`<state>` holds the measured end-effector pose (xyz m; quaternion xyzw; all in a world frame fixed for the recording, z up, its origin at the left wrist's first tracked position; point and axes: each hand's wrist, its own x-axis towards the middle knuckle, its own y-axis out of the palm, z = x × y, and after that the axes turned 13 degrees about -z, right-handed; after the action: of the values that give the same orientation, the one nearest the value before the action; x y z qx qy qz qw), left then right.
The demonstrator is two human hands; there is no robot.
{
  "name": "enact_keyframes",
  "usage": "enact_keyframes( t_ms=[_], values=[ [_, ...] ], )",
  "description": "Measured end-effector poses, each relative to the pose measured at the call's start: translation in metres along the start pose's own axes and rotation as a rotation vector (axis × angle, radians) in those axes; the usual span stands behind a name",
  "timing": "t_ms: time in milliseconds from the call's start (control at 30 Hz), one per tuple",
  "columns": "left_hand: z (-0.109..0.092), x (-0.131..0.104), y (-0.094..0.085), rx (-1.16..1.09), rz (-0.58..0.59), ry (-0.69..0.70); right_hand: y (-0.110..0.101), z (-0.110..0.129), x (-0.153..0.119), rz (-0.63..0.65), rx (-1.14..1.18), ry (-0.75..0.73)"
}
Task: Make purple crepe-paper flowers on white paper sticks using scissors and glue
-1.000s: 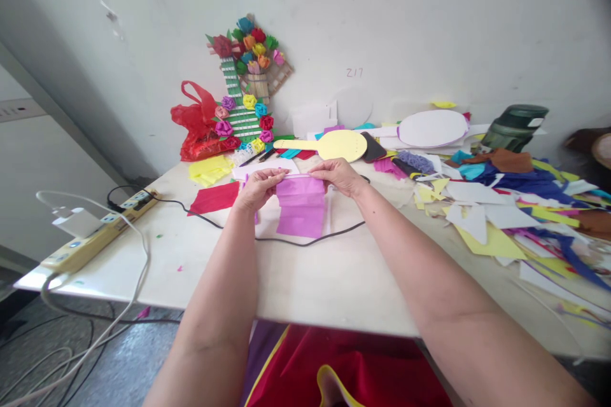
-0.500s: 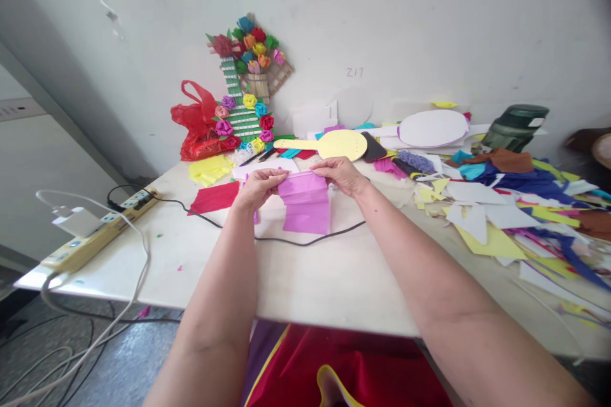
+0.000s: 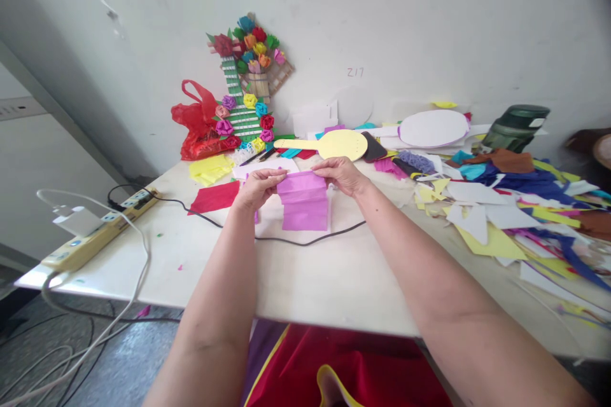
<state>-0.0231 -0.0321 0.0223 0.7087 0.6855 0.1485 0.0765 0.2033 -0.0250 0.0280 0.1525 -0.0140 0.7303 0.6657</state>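
Before you, left hand (image 3: 261,189) and right hand (image 3: 341,176) pinch purple paper (image 3: 304,206), hiding top corners. The near table edge (image 3: 334,322) lies open.

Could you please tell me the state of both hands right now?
Left hand: closed, pinching the purple sheet near its upper left corner.
Right hand: closed, pinching it near its upper right corner.

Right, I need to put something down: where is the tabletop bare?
Bare table shows between the left forearm and right forearm, from the black cable to the front edge. Another patch, with tiny scraps, lies between the white cable and left forearm. It is crowded behind the purple paper, and on the right, where paper cuttings pile up.
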Motion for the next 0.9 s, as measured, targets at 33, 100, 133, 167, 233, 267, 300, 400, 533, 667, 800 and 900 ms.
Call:
enact_keyframes(
  t_ms=[33, 100, 133, 167, 233, 267, 300, 400, 533, 667, 800, 900],
  values=[
    [0.0006, 0.0005, -0.0007, 0.001, 0.000, -0.002, -0.0001, 0.0003, -0.0001, -0.001, -0.003, 0.005],
    [0.0016, 0.0017, -0.0024, 0.005, 0.002, -0.003, -0.0003, 0.0009, -0.0003, 0.001, 0.001, 0.013],
    [0.0021, 0.0022, -0.0033, 0.006, 0.003, -0.001, -0.0003, 0.0011, -0.0003, 0.006, 0.005, 0.017],
    [0.0024, 0.0027, -0.0040, 0.005, 0.005, 0.001, -0.0002, 0.0014, -0.0004, 0.011, 0.008, 0.022],
    [0.0026, 0.0032, -0.0051, 0.002, 0.009, 0.004, 0.0001, 0.0015, -0.0004, 0.016, 0.007, 0.034],
    [0.0027, 0.0033, -0.0054, 0.002, 0.007, 0.006, 0.0003, 0.0014, -0.0003, 0.015, 0.004, 0.038],
    [0.0026, 0.0033, -0.0056, 0.004, 0.004, 0.006, 0.0004, 0.0011, -0.0002, 0.011, 0.000, 0.041],
    [0.0026, 0.0032, -0.0057, 0.023, -0.005, 0.008, 0.0004, 0.0003, 0.0001, 0.001, -0.020, 0.037],
    [0.0025, 0.0035, -0.0060, 0.061, -0.003, 0.015, -0.0004, 0.0011, -0.0005, 0.003, -0.047, 0.034],
    [0.0027, 0.0044, -0.0072, 0.098, 0.009, 0.018, -0.0021, 0.0013, -0.0011, 0.009, -0.078, 0.024],
    [0.0033, 0.0050, -0.0077, 0.124, 0.021, 0.015, -0.0032, -0.0021, 0.0006, -0.001, -0.097, -0.003],
    [0.0034, 0.0049, -0.0074, 0.138, 0.022, 0.025, -0.0021, -0.0036, 0.0018, -0.020, -0.120, -0.017]
  ],
)
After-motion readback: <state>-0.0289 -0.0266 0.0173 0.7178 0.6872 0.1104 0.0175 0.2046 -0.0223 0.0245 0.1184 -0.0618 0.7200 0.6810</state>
